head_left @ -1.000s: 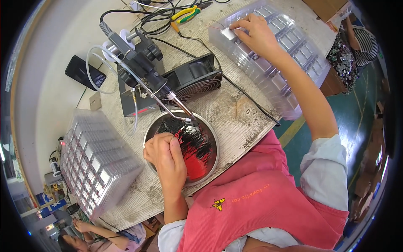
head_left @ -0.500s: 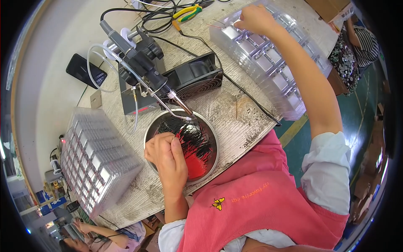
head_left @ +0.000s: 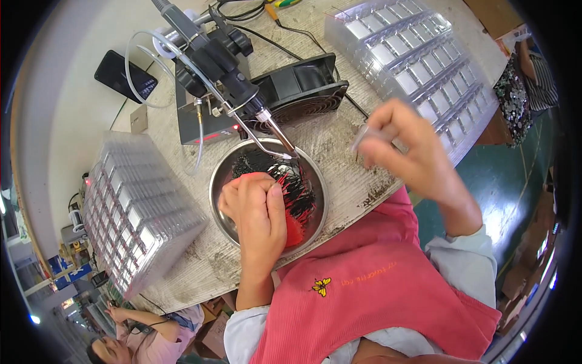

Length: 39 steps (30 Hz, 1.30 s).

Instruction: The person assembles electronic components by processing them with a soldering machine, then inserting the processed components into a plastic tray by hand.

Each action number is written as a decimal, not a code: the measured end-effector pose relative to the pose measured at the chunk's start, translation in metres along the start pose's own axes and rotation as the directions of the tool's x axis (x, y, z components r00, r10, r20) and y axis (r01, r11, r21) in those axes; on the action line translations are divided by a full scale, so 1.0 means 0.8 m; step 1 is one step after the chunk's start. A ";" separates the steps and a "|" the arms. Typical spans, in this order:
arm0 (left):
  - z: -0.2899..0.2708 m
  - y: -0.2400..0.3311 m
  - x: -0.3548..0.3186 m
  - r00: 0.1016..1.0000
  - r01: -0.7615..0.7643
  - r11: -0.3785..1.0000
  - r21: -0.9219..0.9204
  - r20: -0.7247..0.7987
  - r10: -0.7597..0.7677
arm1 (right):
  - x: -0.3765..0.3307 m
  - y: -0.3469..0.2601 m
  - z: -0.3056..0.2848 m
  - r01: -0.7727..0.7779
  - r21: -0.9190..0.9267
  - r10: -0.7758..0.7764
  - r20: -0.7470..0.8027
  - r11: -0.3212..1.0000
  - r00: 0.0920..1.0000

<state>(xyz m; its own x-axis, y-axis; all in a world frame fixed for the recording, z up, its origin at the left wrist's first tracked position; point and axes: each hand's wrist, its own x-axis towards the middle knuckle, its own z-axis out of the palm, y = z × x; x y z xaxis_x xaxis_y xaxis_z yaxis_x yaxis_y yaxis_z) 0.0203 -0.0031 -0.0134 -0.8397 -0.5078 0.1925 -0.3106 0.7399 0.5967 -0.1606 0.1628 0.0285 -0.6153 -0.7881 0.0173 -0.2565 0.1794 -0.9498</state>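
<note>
A round metal bowl [head_left: 214, 203] holds thin wires [head_left: 297, 227], red at one end and black along the rest. My left hand [head_left: 257, 212] is closed in a pinch over the bowl, with red wire [head_left: 280, 180] showing at its fingertips. Above the bowl's far side, a clamped soldering iron [head_left: 276, 127] points down, with a thin metal feed tube [head_left: 257, 142] ending beside its tip. My right hand [head_left: 412, 151], partly blurred, pinches a small flat silvery piece [head_left: 362, 137] between thumb and fingers over the table, right of the bowl.
Clear plastic trays of flat silvery pieces [head_left: 418, 67] stand at the far right. Another tray stack [head_left: 142, 224] is at the left. A black fan [head_left: 303, 91], a phone [head_left: 126, 77] and cables lie beyond the bowl. A co-worker [head_left: 145, 333] sits at lower left.
My right hand has come back from the right-hand trays toward the bowl, carrying a small flat piece. My left hand stays pinched over the bowl. The view has shifted slightly.
</note>
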 end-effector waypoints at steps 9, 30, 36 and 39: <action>0.001 0.008 0.004 0.995 0.003 0.993 -0.120 0.096 0.009 | -0.022 0.043 0.072 -0.062 0.322 0.056 0.027 0.945 0.998; -0.003 0.008 0.021 0.998 0.030 0.956 -0.291 0.068 -0.011 | -0.005 0.020 0.080 -0.058 0.306 0.069 -0.023 0.950 0.997; -0.001 0.009 0.021 0.998 0.044 0.955 -0.295 0.065 -0.026 | -0.005 0.018 0.078 -0.064 0.284 0.067 -0.002 0.957 0.998; -0.001 0.009 0.022 0.997 0.054 0.951 -0.304 0.068 -0.035 | -0.005 0.018 0.078 -0.062 0.300 0.066 -0.003 0.952 0.998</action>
<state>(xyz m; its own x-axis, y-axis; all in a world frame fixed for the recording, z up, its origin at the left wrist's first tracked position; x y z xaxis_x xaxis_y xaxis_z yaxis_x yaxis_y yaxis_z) 0.0039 -0.0070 -0.0055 -0.8566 -0.5021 0.1186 -0.2052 0.5425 0.8146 -0.1155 0.1321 -0.0050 -0.6333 -0.7727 -0.0442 0.0172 0.0431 -0.9989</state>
